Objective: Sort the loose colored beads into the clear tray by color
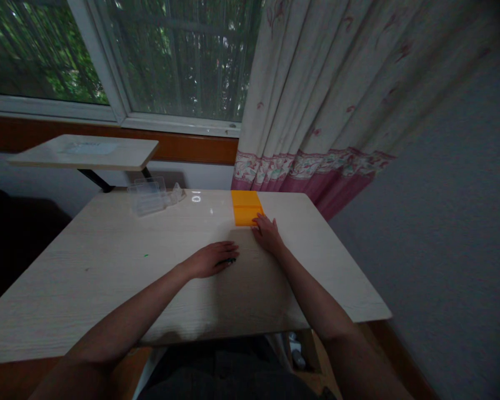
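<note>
An orange rectangular sheet or folder with a crease across its middle lies flat towards the far edge of the table. My right hand rests with fingers spread, the fingertips on the sheet's near right corner. Nearer to me and to the left, my left hand is low over the tabletop, palm down. A small dark object shows between its thumb and fingers; its kind is too small to make out.
The pale wooden table carries a clear plastic case with crumpled clear wrap beside it. A raised shelf stands at the back left. A tiny green piece lies left. Curtain and wall border the right.
</note>
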### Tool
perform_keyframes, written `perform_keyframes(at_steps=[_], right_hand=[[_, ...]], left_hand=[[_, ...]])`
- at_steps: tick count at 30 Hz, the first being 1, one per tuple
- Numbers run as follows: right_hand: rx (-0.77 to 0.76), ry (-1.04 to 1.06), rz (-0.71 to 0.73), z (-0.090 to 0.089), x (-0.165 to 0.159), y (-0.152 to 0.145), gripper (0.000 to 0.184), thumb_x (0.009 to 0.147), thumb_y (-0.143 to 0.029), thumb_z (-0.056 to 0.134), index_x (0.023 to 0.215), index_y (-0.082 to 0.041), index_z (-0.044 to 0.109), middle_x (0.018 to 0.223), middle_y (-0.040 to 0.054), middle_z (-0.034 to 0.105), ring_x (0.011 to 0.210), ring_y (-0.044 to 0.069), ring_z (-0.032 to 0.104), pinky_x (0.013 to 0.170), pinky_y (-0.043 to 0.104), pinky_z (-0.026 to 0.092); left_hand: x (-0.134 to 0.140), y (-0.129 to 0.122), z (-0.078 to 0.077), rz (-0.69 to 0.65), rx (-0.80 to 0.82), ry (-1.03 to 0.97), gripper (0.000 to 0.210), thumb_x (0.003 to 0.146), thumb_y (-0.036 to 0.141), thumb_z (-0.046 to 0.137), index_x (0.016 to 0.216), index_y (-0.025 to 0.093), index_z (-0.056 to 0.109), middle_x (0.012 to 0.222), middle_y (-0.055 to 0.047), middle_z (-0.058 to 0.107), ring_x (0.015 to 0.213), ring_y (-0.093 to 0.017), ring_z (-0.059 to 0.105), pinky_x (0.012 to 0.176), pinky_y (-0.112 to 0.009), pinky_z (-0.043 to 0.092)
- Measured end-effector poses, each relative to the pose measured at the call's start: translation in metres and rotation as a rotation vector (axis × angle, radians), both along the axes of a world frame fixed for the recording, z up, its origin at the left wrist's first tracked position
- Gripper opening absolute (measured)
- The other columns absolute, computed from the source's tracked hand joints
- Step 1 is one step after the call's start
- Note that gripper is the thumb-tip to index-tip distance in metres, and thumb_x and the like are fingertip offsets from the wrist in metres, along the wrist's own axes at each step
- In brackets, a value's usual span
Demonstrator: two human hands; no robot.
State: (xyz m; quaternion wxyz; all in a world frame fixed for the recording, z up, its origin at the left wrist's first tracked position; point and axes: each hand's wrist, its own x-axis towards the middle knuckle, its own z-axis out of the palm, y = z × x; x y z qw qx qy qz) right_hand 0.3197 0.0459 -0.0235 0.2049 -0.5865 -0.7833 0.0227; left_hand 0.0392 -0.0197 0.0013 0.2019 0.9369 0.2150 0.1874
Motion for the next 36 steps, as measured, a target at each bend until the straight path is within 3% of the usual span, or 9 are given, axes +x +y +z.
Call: perform_keyframes(at_steps=[8, 22, 29, 32, 36], right_hand=[[0.028, 0.027, 0.008, -0.006, 0.003, 0.004, 0.035, 0.093, -0.036, 0.045, 0.123, -0.021, 0.054, 0.146, 0.0148, 0.045, 0.138, 0.03, 0.037, 0.111, 0.065, 0.021], [0.037, 0.212, -0.019, -0.013, 0.015, 0.01, 0.026, 0.088, -0.037, 0.051, 0.103, -0.019, 0.062, 0.133, 0.0147, 0.057, 0.129, 0.026, 0.048, 0.112, 0.06, 0.024], [0.037, 0.209, -0.049, -0.011, 0.017, 0.009, 0.028, 0.087, -0.041, 0.055, 0.096, -0.017, 0.066, 0.128, 0.0151, 0.06, 0.125, 0.027, 0.051, 0.111, 0.054, 0.029], [0.046, 0.193, -0.074, -0.011, 0.017, 0.008, 0.027, 0.087, -0.04, 0.057, 0.096, -0.017, 0.067, 0.128, 0.0143, 0.061, 0.125, 0.027, 0.051, 0.11, 0.052, 0.032], [0.06, 0.178, -0.114, -0.012, 0.018, 0.007, 0.028, 0.087, -0.042, 0.057, 0.1, -0.018, 0.067, 0.127, 0.0125, 0.062, 0.127, 0.028, 0.05, 0.11, 0.053, 0.031]], left_hand=[[-0.003, 0.003, -0.005, 0.049, -0.083, -0.065, 0.047, 0.095, 0.037, 0.05, 0.141, 0.024, 0.047, 0.145, -0.01, 0.047, 0.134, -0.023, 0.043, 0.113, -0.041, 0.037], [-0.004, 0.006, -0.001, 0.172, -0.242, -0.234, 0.041, 0.099, 0.044, 0.038, 0.129, 0.024, 0.058, 0.129, -0.008, 0.061, 0.121, -0.02, 0.055, 0.108, -0.037, 0.043], [-0.016, 0.006, 0.009, 0.197, -0.115, -0.305, 0.033, 0.098, 0.037, 0.042, 0.118, 0.023, 0.065, 0.13, -0.009, 0.059, 0.122, -0.02, 0.052, 0.106, -0.039, 0.043], [-0.037, 0.021, 0.018, 0.303, 0.023, -0.326, 0.03, 0.098, 0.032, 0.043, 0.119, 0.025, 0.064, 0.131, -0.008, 0.058, 0.124, -0.02, 0.05, 0.107, -0.042, 0.04], [-0.084, 0.051, 0.029, 0.646, 0.23, -0.284, 0.031, 0.094, 0.029, 0.048, 0.122, 0.023, 0.061, 0.134, -0.008, 0.053, 0.129, -0.024, 0.044, 0.112, -0.046, 0.033]])
